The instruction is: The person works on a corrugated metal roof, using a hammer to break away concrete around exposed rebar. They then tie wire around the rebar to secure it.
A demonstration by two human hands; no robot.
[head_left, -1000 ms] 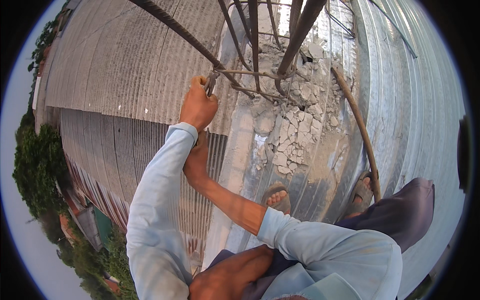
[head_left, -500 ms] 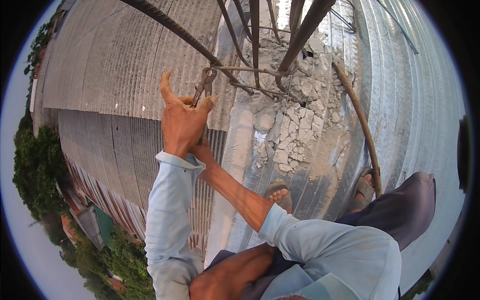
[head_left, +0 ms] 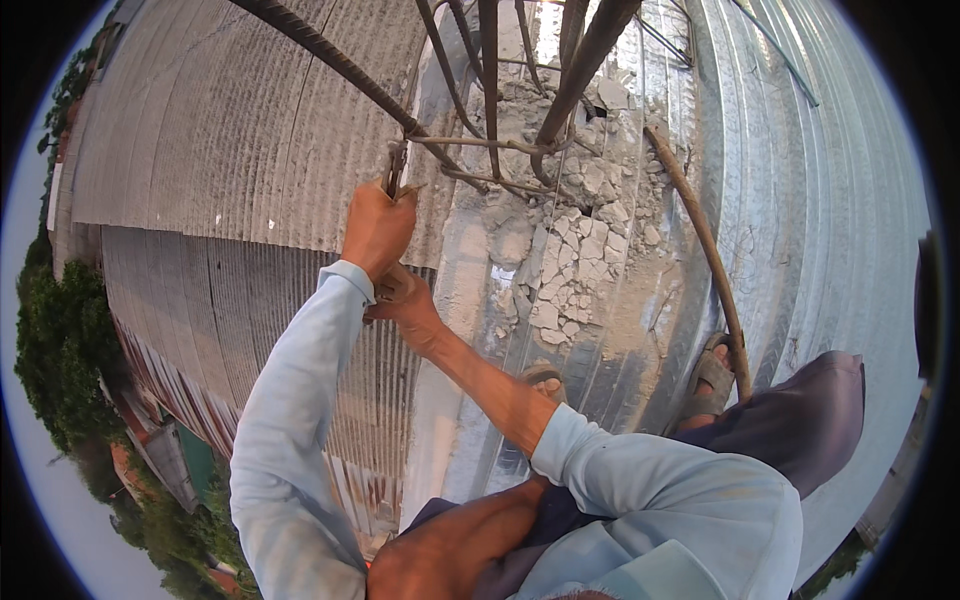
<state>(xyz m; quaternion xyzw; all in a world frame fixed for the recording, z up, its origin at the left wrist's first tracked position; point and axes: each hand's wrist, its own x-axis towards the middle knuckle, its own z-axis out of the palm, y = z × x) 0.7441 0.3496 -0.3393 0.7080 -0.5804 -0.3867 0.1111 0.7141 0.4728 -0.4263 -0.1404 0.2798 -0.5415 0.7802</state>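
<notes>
My left hand is closed around a pair of rusty pincers, its knuckles facing up. The jaws touch or nearly touch the corner where a thin steel tie bar meets a thick ribbed rebar; the exact contact is too small to make out. Just below the left wrist, my right hand has its fingers curled round the lower end of the pincers' handles, partly hidden by the left cuff. The right forearm crosses in from the right.
More upright rebars rise beside the work. Broken concrete lies on the corrugated metal roof. A curved wooden stick rests near my sandalled foot. Grey corrugated sheets slope on the left, with trees beyond.
My left hand has gone from spread thumb and fingers to a closed grip on the pincers. The pincers have turned more upright at the tie bar, and the view has shifted slightly.
</notes>
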